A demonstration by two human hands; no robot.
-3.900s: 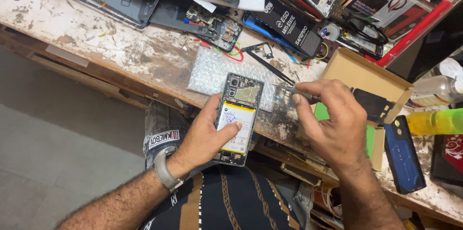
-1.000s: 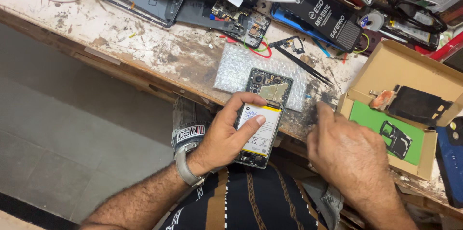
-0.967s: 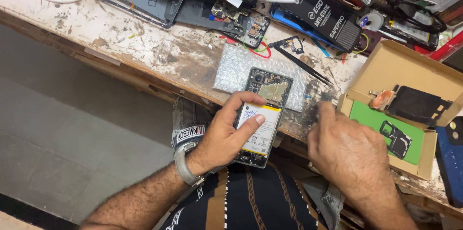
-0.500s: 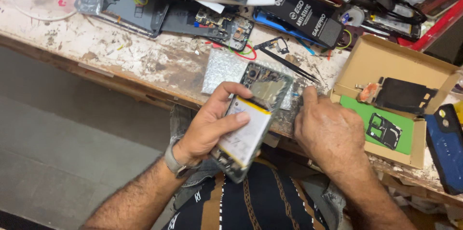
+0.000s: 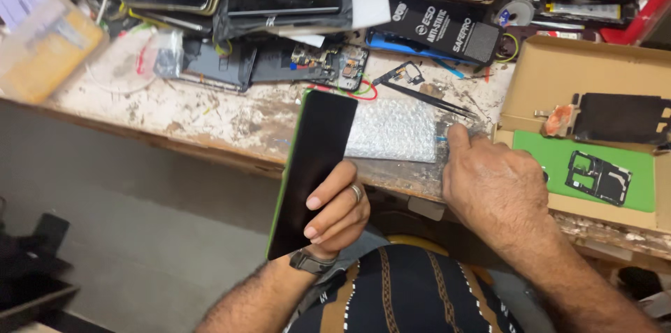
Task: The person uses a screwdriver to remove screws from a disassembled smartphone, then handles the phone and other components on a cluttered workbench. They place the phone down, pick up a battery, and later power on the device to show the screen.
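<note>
My left hand (image 5: 339,211) grips a smartphone (image 5: 311,165) with a green frame, its dark screen facing up, held upright over the near edge of the workbench. My right hand (image 5: 493,183) rests palm-down on the bench to the right of it, fingertips on the surface near the right edge of a sheet of bubble wrap (image 5: 393,139). Black tweezers (image 5: 426,97) lie just beyond the bubble wrap. Whatever is under the right fingertips is hidden.
An open cardboard box (image 5: 580,67) at the right holds a green back cover (image 5: 552,158), a black inner frame and a dark panel. Several dismantled phones, a black anti-static pouch (image 5: 440,25) and cables crowd the far side of the stained bench (image 5: 196,116). A grey floor lies at left.
My left hand has turned the phone over: its open back with the battery faced up before, the dark screen faces up now. My right hand stayed on the bench by the bubble wrap.
</note>
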